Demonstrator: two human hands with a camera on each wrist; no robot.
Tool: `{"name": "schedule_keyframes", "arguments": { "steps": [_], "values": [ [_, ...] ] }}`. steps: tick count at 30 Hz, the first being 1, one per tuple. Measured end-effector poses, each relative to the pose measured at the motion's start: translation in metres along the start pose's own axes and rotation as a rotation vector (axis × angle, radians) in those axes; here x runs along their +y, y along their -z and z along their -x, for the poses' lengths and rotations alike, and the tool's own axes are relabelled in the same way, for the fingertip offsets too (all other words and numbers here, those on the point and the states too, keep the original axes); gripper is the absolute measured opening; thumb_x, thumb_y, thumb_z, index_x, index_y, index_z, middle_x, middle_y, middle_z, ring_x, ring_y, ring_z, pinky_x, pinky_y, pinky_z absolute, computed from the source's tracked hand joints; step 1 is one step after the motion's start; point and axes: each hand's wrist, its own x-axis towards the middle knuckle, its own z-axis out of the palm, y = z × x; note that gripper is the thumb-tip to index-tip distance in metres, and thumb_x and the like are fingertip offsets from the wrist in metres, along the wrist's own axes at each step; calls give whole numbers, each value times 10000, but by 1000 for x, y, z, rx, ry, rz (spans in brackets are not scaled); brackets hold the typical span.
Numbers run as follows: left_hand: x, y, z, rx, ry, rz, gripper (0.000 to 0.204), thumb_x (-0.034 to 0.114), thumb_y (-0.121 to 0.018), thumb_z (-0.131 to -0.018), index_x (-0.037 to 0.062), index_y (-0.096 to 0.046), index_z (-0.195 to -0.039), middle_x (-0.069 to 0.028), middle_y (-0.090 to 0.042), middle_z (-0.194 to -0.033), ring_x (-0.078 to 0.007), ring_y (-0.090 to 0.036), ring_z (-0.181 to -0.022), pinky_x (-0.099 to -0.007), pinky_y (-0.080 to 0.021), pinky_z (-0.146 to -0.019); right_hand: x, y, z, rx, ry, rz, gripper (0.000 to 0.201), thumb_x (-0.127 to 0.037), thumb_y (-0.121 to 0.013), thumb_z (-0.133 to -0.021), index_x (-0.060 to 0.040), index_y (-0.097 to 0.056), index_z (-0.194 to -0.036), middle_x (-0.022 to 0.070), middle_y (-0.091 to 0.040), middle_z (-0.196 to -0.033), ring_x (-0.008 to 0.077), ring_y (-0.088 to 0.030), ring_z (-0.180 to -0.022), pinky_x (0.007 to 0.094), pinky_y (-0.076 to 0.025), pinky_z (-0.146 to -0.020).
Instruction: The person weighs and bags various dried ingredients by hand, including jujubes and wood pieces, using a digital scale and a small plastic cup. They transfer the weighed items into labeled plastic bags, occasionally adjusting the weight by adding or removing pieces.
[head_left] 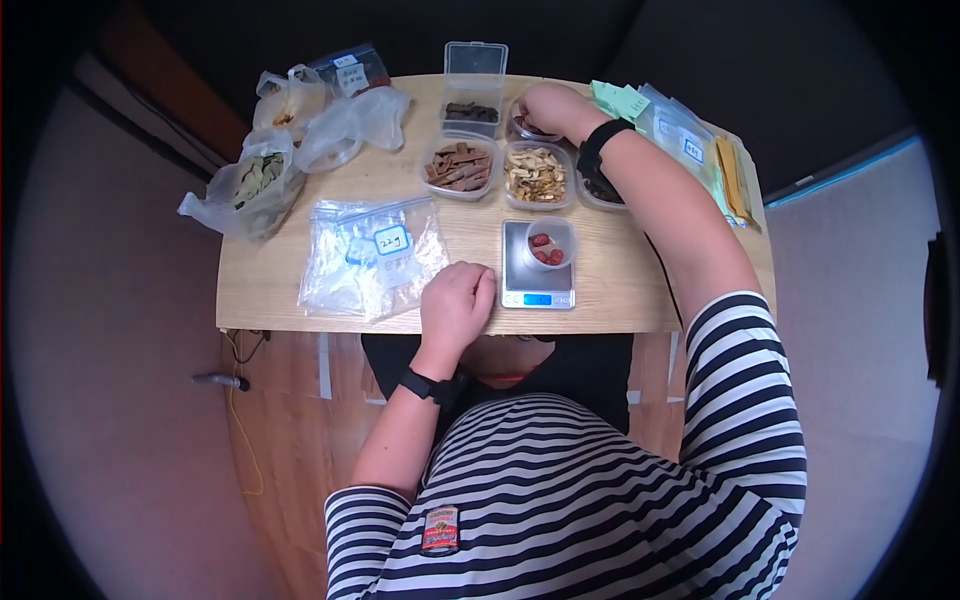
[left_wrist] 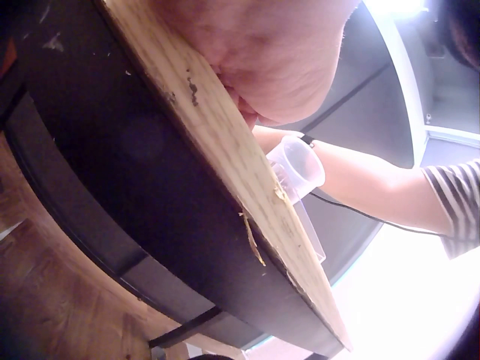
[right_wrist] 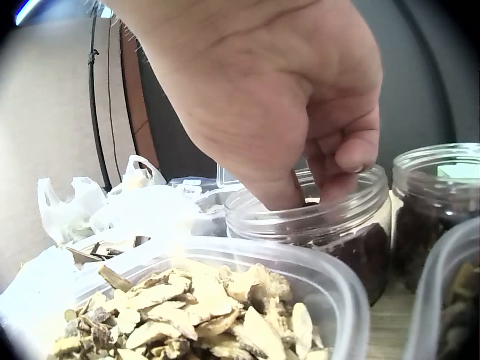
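Observation:
My right hand [head_left: 557, 108] reaches down into a round clear jar [right_wrist: 360, 251] at the back of the table. In the right wrist view its thumb and fingers dip below the rim, among dark reddish pieces; I cannot tell whether they pinch one. My left hand [head_left: 458, 303] rests at the table's front edge with fingers curled in loosely, nothing seen in it. Between the hands lies a digital scale [head_left: 515, 272] with a lit blue display. A small clear plastic cup [head_left: 568, 234] with several red dates [head_left: 541, 240] stands on it.
Tubs of sliced pale root [head_left: 536, 175] and brown bark strips [head_left: 458, 168] stand before the jar. Zip bags [head_left: 340, 270] lie left of my left hand. Plastic bags [head_left: 350, 130] fill the back left; envelopes [head_left: 738, 175] lie at the right. An open-lidded box [head_left: 475, 66] stands behind.

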Motion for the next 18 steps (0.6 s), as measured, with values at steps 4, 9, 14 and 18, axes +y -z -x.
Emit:
{"name": "schedule_keyframes", "arguments": {
  "steps": [4,9,14,18],
  "values": [
    [0,0,1,-22,10,-53,187,146,-626,-927,8,-671,-808,-159,-630,-751,-362,-624,-729,-440,-498,-669,12,-7,2,145,6,-37,196,-151,-665,-831,-87,-776,-979,173,-736,-1009,367,-703,-945,466,-564,-798],
    [0,-2,2,-5,7,-44,202,161,-620,-933,11,-674,-810,-161,-636,-760,-366,-627,-737,-443,-501,-680,6,11,22,147,-22,-105,205,-148,-670,-880,-72,-744,-1056,157,-741,-961,312,-718,-879,417,-558,-766],
    [-1,-1,1,-10,-1,-54,199,161,-618,-933,13,-677,-813,-163,-639,-766,-367,-629,-740,-447,-502,-682,-17,52,81,213,39,-304,221,-165,-685,-891,-60,-731,-1080,136,-744,-951,271,-717,-844,388,-552,-750],
    [-2,-3,2,-8,-7,-75,185,163,-631,-914,33,-678,-791,-149,-633,-741,-352,-626,-729,-452,-504,-667,-39,53,154,198,228,-523,201,-168,-685,-900,-39,-715,-1052,132,-721,-881,257,-690,-803,363,-538,-743]
  ]
}}
